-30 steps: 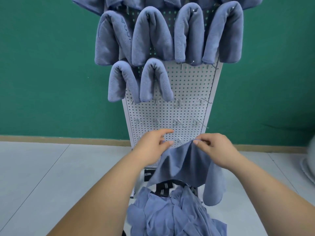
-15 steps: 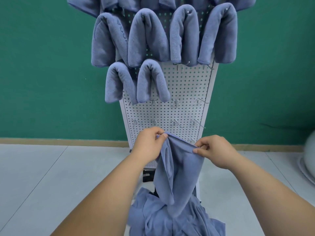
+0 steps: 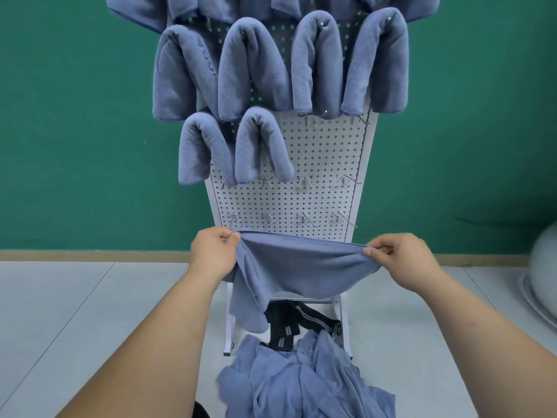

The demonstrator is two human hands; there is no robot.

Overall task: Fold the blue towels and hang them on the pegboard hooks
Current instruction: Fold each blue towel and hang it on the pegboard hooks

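Two hands have drawn apart in the last half second. The blue towel (image 3: 301,267), which hung as a narrow bunch between hands held close, is now spread wide, with its top hem pulled nearly straight from one grip to the other. That looks like the start of the fold: the cloth is opened out enough to double over, but no fold is made yet.

The left hand (image 3: 212,251) pinches the hem's left end between thumb and curled fingers, back of the hand up. The right hand (image 3: 398,257) pinches the right end the same way. Both forearms reach forward at about the same height, in front of the lower part of the white pegboard (image 3: 316,164).

The towel hangs in the air, one loose corner drooping at the left, clear of the pile of unfolded towels (image 3: 301,381) below. Higher up, folded towels (image 3: 250,70) drape over hooks in rows. The empty hook (image 3: 306,119) right of the lowest pair seems the likely next place.
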